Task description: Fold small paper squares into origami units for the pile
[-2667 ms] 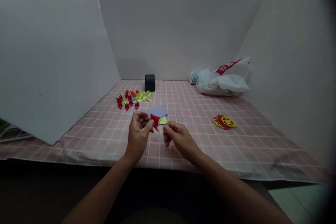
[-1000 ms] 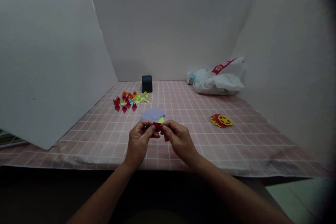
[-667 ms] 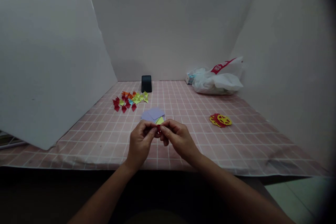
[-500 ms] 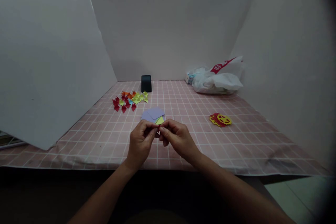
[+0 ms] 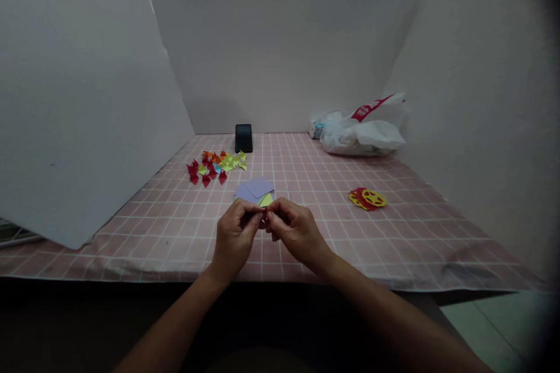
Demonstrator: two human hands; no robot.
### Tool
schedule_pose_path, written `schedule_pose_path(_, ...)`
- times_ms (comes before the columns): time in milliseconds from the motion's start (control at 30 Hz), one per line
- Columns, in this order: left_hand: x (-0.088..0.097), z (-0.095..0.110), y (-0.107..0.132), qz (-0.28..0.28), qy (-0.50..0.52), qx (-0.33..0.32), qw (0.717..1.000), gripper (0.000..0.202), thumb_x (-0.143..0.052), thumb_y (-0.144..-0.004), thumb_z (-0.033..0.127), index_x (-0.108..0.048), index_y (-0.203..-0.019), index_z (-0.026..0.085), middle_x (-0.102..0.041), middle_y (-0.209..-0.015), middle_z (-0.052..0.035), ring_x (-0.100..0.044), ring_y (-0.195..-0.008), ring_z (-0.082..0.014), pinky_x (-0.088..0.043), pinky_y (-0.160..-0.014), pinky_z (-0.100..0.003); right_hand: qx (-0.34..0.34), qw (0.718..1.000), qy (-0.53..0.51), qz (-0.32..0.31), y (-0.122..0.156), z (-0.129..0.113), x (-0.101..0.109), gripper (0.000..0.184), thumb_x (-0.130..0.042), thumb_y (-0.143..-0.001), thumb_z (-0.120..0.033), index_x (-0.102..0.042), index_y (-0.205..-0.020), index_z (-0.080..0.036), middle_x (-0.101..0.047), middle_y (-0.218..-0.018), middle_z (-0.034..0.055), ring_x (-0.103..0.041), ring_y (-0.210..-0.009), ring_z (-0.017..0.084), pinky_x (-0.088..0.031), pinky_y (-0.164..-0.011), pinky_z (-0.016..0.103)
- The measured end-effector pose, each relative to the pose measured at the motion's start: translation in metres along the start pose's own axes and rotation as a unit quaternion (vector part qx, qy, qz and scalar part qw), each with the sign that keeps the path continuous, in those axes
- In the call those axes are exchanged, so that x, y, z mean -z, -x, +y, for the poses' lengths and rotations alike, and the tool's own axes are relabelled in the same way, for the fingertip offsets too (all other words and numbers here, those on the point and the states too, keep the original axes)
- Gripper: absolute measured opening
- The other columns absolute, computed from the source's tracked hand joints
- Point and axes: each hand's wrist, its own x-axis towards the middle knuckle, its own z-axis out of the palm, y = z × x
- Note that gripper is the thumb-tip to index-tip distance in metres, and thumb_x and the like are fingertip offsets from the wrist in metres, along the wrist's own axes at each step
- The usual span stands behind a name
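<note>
My left hand (image 5: 237, 234) and my right hand (image 5: 298, 231) meet above the near part of the table, each closed in a pinch. Between their fingertips is a small folded piece of red paper (image 5: 265, 215), mostly covered by the fingers. Just beyond the hands lie purple paper sheets (image 5: 256, 187) with a yellow sheet (image 5: 266, 200) partly showing. Farther off to the left sits a group of small folded paper figures (image 5: 212, 166) in red, orange, yellow and blue.
A black phone-like object (image 5: 244, 138) leans upright at the back. White plastic bags (image 5: 363, 134) lie at the back right beside a small box (image 5: 315, 129). Red and yellow cut-out discs (image 5: 368, 199) rest on the right of the checked tablecloth (image 5: 306, 175). White panels (image 5: 289, 41) enclose the table.
The right fingers have shifted slightly at the red paper, and a little more of it shows between the fingertips. Everything on the table stays in place.
</note>
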Motion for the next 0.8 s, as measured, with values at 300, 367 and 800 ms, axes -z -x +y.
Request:
schedule_pose_path(300, -0.0006, -0.0028, 0.0001, -0.001, 0.005, 0.009, 1.0, 0.002, -0.065, -0.088, 0.018, -0.066, -0.086, 0.019, -0.063, -0.08, -0.0001, -0.066, -0.072, -0.0131, -0.054, -0.068, -0.025, -0.007, 0.999, -0.032, 0.013, -0.0002, 0.0017, -0.0016, 0.014, -0.056, -0.092, -0.028, -0.061, -0.082, -0.019, -0.063, -0.071, 0.0004, -0.057, -0.055, 0.01, -0.048, -0.051, 0.024)
schedule_pose_path(367, -0.0009, -0.0027, 0.0, -0.005, 0.009, 0.008, 1.0, 0.002, -0.064, -0.089, 0.018, -0.066, -0.087, 0.019, -0.062, -0.081, 0.0002, -0.066, -0.072, -0.0126, -0.054, -0.068, -0.025, -0.001, 0.999, -0.037, 0.014, -0.0002, 0.002, -0.0009, 0.013, -0.057, -0.092, -0.028, -0.062, -0.084, -0.019, -0.064, -0.072, 0.0007, -0.057, -0.056, 0.011, -0.049, -0.051, 0.024)
schedule_pose_path(800, -0.0012, -0.0005, 0.0008, -0.011, 0.045, 0.017, 0.999, 0.002, -0.065, -0.089, 0.017, -0.067, -0.088, 0.018, -0.061, -0.083, 0.0008, -0.066, -0.072, -0.011, -0.057, -0.067, -0.023, 0.022, 1.0, -0.019, 0.005, -0.0002, 0.0021, 0.0013, 0.008, -0.059, -0.092, -0.025, -0.062, -0.087, -0.02, -0.065, -0.074, 0.0005, -0.06, -0.06, 0.011, -0.05, -0.055, 0.025)
